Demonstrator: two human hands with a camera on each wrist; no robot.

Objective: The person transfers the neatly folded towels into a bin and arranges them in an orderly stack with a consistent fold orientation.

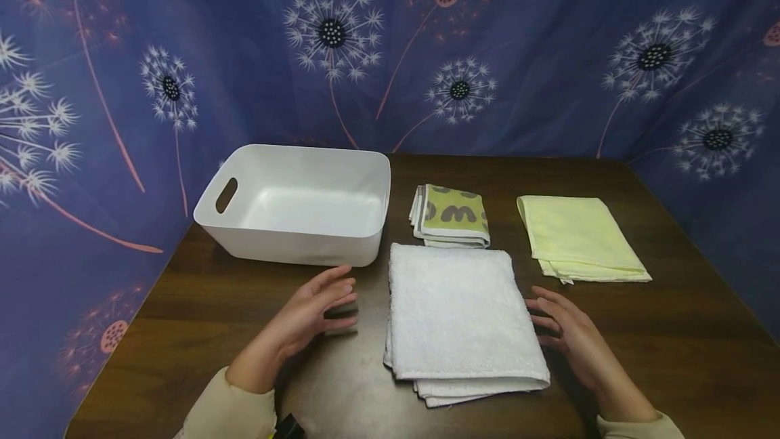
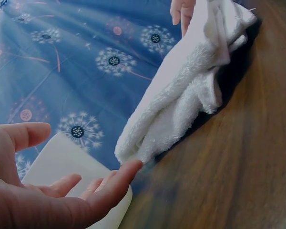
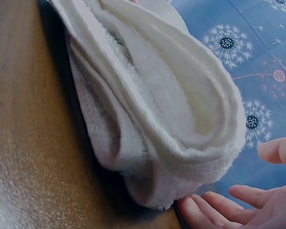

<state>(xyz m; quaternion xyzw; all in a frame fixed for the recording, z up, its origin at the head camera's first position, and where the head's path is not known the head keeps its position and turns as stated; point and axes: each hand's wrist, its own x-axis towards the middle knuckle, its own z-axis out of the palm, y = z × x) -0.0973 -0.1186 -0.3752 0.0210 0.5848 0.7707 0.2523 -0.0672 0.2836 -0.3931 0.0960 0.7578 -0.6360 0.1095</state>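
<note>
A folded white towel [image 1: 463,314] lies on the table in front of the person, its layers showing at the near edge. To its left, the left hand [image 1: 311,314] hovers with fingers spread and nothing in them. On the other side the right hand [image 1: 573,334] has its fingertips right at the towel's right edge, and it too holds nothing. The right wrist view shows the towel's looped folds [image 3: 148,90] beside the relaxed fingers [image 3: 219,210]. In the left wrist view the towel [image 2: 176,81] stands thick on the wood, beyond the left hand [image 2: 62,186].
A white plastic bin [image 1: 292,249] with a handle slot stands at the back left. Behind the white towel lies a small green and grey patterned towel [image 1: 453,212]. A folded yellow towel [image 1: 581,236] sits at the right. A blue dandelion-print curtain [image 1: 244,53] hangs behind the table.
</note>
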